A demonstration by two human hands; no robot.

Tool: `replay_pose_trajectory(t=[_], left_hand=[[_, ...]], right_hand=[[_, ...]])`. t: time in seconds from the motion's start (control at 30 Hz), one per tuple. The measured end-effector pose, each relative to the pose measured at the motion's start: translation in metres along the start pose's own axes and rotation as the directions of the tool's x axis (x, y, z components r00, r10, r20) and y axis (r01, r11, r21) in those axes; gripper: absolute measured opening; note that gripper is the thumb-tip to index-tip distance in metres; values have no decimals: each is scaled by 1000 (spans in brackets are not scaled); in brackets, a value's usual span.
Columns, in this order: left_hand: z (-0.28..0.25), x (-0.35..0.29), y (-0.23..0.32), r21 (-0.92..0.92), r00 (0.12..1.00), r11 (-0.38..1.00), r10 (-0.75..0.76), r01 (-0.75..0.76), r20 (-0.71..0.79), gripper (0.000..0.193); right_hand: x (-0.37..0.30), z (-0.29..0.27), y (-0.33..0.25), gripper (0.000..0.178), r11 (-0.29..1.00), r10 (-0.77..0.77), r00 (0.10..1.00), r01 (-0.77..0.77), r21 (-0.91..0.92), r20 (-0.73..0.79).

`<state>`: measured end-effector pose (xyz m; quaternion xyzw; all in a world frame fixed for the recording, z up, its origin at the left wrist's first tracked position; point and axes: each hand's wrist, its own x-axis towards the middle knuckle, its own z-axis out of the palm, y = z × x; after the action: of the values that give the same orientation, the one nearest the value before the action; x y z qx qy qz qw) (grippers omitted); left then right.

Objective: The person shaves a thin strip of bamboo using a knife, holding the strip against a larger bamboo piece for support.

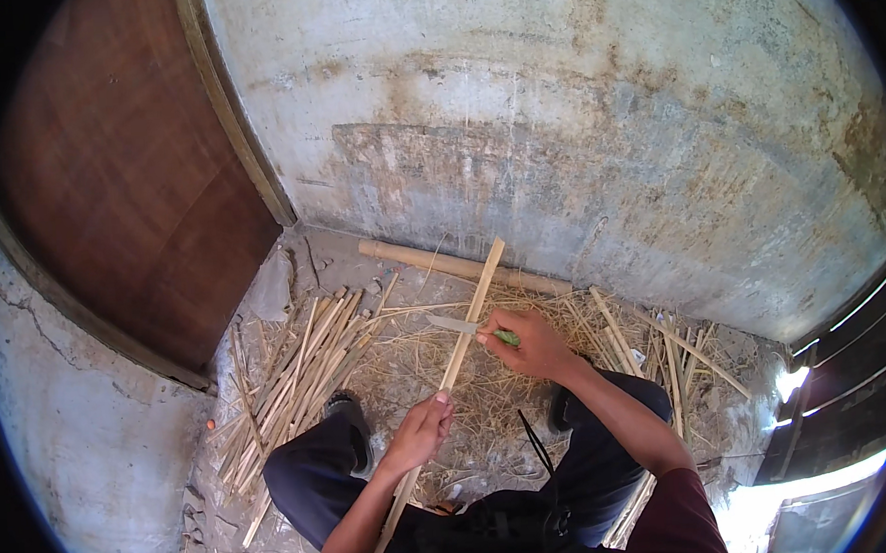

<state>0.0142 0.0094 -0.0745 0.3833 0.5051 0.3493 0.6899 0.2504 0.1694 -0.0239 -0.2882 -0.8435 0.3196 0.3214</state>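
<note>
A long, pale bamboo strip [470, 320] slants from my lap up and away toward the wall. My left hand [421, 433] is closed around its lower half. In my right hand [529, 342] is a knife [452, 324] with a green handle, its blade lying across the strip and pointing left. The right fingers are wrapped round the handle, close beside the strip. Above the left hand, the strip's far end stands free of any grip.
A pile of split bamboo strips [303, 374] lies left of my legs, more strips [673, 360] to the right. A thick bamboo pole [452, 263] rests along the foot of the stained wall [557, 150]. Shavings [490, 414] cover the floor between my feet. A brown door [128, 183] stands at left.
</note>
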Motion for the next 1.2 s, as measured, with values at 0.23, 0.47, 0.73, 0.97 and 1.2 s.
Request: replay_pose_trajectory(t=[0.23, 0.47, 0.73, 0.97, 1.2], left_hand=[[20, -2, -3, 737, 855, 651, 474, -179, -211, 34], [20, -1, -12, 792, 849, 606, 454, -72, -270, 30], [19, -2, -10, 804, 849, 590, 458, -71, -261, 29], [25, -3, -7, 817, 843, 567, 485, -103, -231, 28], [14, 0, -15, 767, 847, 624, 481, -151, -224, 32]], right_hand=[[0, 11, -1, 16, 996, 8, 1000, -9, 87, 1], [2, 14, 5, 18, 993, 2, 1000, -4, 122, 14], [2, 12, 15, 16, 997, -41, 998, 44, 63, -56], [11, -20, 43, 11, 996, 49, 975, -64, -66, -216], [17, -26, 46, 4, 982, -125, 957, 82, -171, -262]])
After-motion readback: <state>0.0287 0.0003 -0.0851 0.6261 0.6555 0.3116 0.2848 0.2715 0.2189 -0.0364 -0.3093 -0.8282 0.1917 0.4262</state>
